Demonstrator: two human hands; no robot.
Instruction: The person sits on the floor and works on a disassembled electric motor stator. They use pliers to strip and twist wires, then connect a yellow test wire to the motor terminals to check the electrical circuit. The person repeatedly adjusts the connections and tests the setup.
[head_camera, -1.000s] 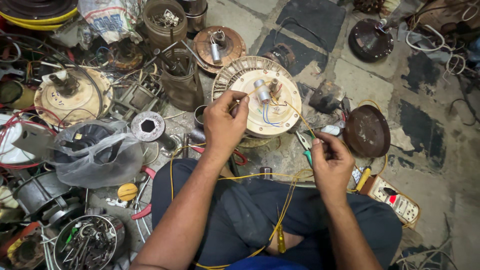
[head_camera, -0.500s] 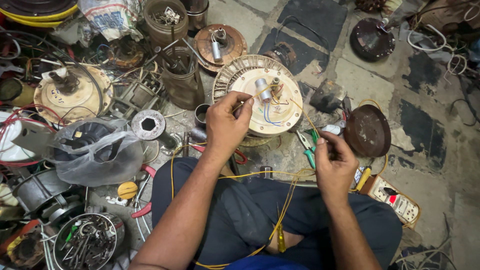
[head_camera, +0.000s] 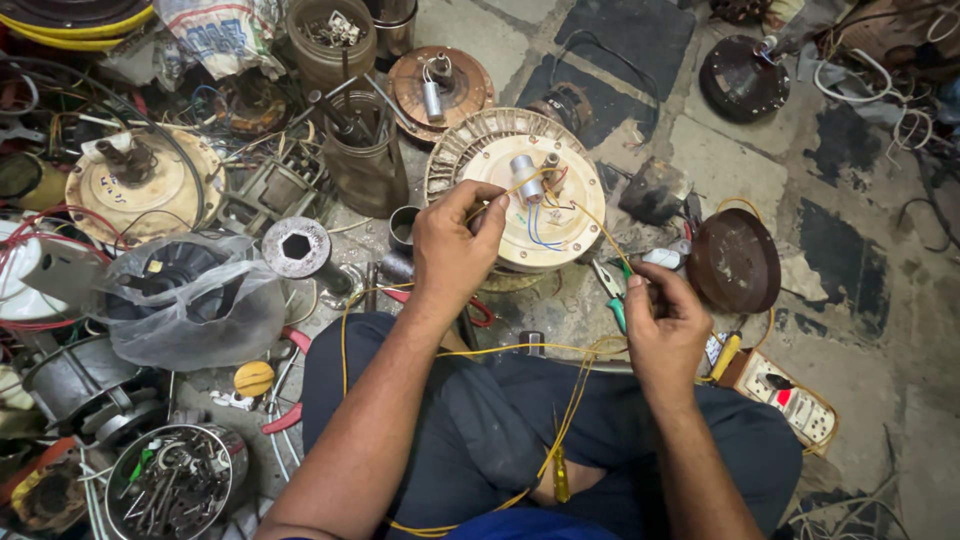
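Note:
A round cream fan motor with a silver capacitor and red, blue and yellow wires on top stands on the floor in front of me. My left hand pinches a yellow wire at the motor's left side. My right hand grips the same wire's other end, low and to the right of the motor, beside green-handled pliers. More yellow wire loops across my lap.
A dark round motor cover lies at right, a tester box by my right knee. At left are another cream motor, a plastic-bagged part, tins of tools and a bowl of screws.
My left hand has shifted slightly on the motor's left side, and the right hand has drawn the yellow wire a little down and right. The view has drifted slightly.

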